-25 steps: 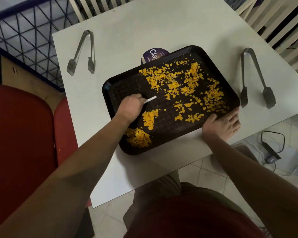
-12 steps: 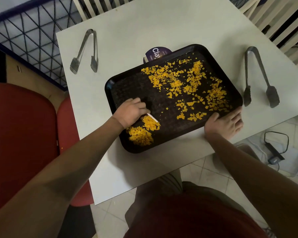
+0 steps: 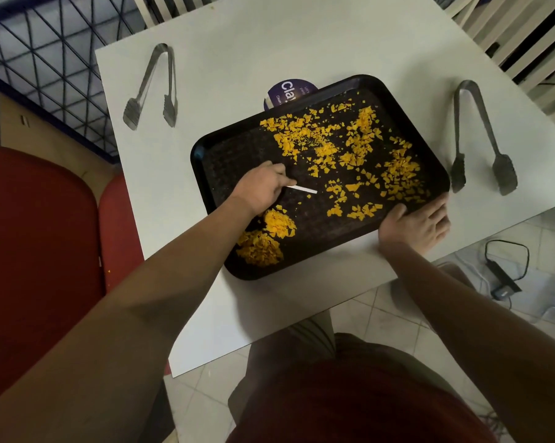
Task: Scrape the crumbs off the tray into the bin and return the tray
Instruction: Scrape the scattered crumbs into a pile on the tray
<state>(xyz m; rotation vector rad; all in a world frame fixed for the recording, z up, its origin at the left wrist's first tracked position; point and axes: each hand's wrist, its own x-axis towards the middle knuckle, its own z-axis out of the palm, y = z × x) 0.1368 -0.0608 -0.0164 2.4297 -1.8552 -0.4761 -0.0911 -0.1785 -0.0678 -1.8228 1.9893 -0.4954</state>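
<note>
A black tray (image 3: 225, 148) lies on the white table (image 3: 269, 46), strewn with yellow crumbs (image 3: 359, 145) over its far and right parts. Two heaps of crumbs (image 3: 263, 241) are gathered near its front left corner. My left hand (image 3: 261, 187) hovers over the tray's middle left, closed around a thin white scraper (image 3: 303, 188) whose tip points right toward the loose crumbs. My right hand (image 3: 420, 225) rests on the tray's front right edge, thumb on the rim and fingers spread against the table. No bin is in view.
Metal tongs (image 3: 154, 91) lie at the table's far left, and a second pair of tongs (image 3: 480, 139) at the right. A purple round label (image 3: 285, 91) peeks from under the tray's far edge. Red chairs (image 3: 36, 238) stand left; a cable and adapter (image 3: 503, 276) lie on the tiled floor.
My left hand, after dragging crumbs down into the front left heap, has lifted back up to the tray's middle with the scraper pointing right. The right hand has stayed on the tray's edge.
</note>
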